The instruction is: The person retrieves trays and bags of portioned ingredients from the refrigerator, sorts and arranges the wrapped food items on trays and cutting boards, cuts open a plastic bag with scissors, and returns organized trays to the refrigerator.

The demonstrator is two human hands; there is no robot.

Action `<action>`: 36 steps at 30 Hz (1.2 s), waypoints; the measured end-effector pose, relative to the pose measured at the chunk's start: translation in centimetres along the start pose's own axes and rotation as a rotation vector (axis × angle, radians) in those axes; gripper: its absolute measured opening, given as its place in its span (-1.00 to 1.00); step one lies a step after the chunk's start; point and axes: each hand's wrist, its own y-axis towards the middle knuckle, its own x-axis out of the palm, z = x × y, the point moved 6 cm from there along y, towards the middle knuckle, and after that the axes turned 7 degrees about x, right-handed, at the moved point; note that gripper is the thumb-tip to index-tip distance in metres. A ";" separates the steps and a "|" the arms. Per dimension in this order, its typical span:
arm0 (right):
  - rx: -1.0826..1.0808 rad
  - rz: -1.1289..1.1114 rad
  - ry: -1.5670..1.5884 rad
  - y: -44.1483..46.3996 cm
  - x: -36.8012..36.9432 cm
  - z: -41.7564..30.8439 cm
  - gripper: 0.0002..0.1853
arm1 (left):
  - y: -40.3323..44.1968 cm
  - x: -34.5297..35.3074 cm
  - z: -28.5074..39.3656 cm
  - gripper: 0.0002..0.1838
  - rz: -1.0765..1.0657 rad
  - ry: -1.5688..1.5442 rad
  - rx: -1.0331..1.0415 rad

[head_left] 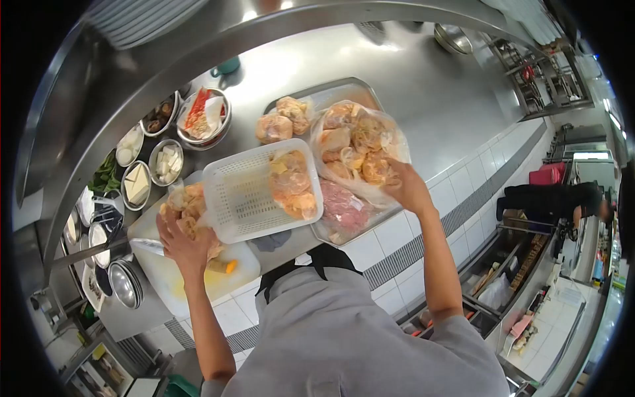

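My left hand [186, 251] rests with spread fingers against a bundle of raw chicken pieces [188, 200] on a white cutting board [231, 261]. What looks like a knife blade [147, 246] lies beside it. My right hand [407, 188] grips the side of a large clear plastic bag of raw chicken pieces [354, 135]; some fingertips are hidden. Between my hands sits a white perforated basket [231, 228] with bagged chicken [292, 185] at its right end. A packet of pink meat [344, 210] and more chicken [284, 121] lie on a metal tray [360, 92].
Left of the basket stand bowls of white cubes [166, 164], pale slabs [137, 184] and a red-and-white packet [202, 114]. Stacked metal bowls [124, 284] stand near the board. A steel shelf edge [264, 26] arches over the counter. Another person [555, 200] stands far right.
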 end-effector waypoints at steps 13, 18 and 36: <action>0.076 -0.100 0.005 0.5 0.5 0.3 -0.39 | 6.7 16.5 33.2 -0.46 -0.483 -0.282 0.869; 0.145 -0.231 0.178 -0.3 -0.1 1.1 -0.46 | 8.1 20.8 33.4 -0.22 -0.676 -0.048 0.667; -0.146 -0.090 0.543 6.0 -2.1 -15.5 -0.45 | 5.7 1.4 17.9 -0.44 -0.173 -0.752 0.184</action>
